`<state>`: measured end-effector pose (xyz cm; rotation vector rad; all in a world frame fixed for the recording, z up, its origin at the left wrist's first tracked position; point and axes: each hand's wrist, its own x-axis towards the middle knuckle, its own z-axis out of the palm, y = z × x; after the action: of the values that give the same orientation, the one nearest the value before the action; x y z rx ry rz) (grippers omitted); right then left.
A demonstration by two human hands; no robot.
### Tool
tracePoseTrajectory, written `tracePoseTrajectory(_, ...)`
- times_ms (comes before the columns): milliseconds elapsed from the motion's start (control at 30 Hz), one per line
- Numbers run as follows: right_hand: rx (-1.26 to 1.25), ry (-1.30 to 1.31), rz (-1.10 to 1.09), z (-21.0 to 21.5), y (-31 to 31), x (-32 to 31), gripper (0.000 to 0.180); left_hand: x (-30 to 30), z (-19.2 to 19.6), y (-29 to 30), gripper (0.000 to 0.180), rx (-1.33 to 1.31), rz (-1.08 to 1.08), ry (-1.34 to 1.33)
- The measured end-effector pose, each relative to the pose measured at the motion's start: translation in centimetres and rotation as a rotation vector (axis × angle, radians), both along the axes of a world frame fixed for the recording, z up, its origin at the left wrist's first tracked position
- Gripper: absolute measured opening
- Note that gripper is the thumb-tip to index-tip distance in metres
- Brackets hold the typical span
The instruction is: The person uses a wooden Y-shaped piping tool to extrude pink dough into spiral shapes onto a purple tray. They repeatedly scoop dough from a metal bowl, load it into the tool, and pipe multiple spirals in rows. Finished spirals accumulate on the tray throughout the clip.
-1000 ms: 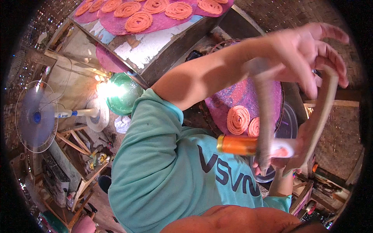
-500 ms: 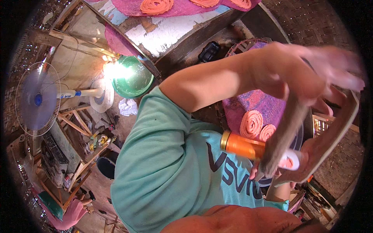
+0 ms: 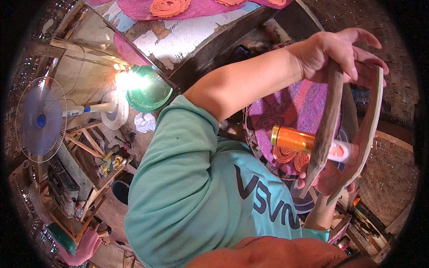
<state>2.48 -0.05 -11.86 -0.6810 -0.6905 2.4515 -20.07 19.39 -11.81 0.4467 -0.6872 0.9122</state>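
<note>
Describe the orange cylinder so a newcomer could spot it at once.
Start at the teal shirt and look right to the two wooden bars. The orange cylinder juts out left of the left bar, in front of orange coils on purple material. Its glossy body and gold end set it apart from those flat coils.

I'm working with uneven exposure: white glare at 10 o'clock burns out part of the green basin [image 3: 154, 94], and bright light bleaches the counter [image 3: 178, 42] at 11. Shadow darkens the left forearm [image 3: 254, 79] near the elbow, while the left hand [image 3: 346, 56], at 2 o'clock, reads fairly crisp to me. The blades of the pedestal fan [image 3: 41, 120] at 9 blur into haze. Straight edges bow toward the black fisheye rim.
</note>
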Motion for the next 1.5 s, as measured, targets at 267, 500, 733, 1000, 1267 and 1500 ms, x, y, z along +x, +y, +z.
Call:
tracePoseTrajectory(267, -0.012, -0.185, -0.246, 1.0, 1.1, -0.7, 0.117, 0.8, -3.0, 2.5, 0.033, -0.073, 0.063, 0.053)
tracePoseTrajectory(500, 0.106, -0.254, -0.247, 1.9, 0.4, -0.3, 0.115, 0.7, -4.8, 2.8, 0.038, -0.047, 0.108, 0.003)
tracePoseTrajectory(733, 0.256, -0.391, -0.321, 4.7, -0.4, 1.3, 0.114, -0.3, -1.5, 1.3, 0.035, 0.07, 0.296, -0.046)
tracePoseTrajectory(1000, 0.35, -0.555, -0.424, 6.4, -3.3, 2.0, 0.112, -1.4, -0.1, -1.7, 0.031, 0.193, 0.282, -0.066)
tracePoseTrajectory(1267, 0.406, -0.663, -0.449, 6.1, -2.7, 0.9, 0.111, -2.8, 2.4, -1.6, 0.059, 0.288, 0.373, -0.094)
tracePoseTrajectory(1500, 0.462, -0.746, -0.501, 7.0, -4.2, 1.1, 0.109, -2.7, 4.0, -2.0, 0.04, 0.285, 0.006, -0.345)
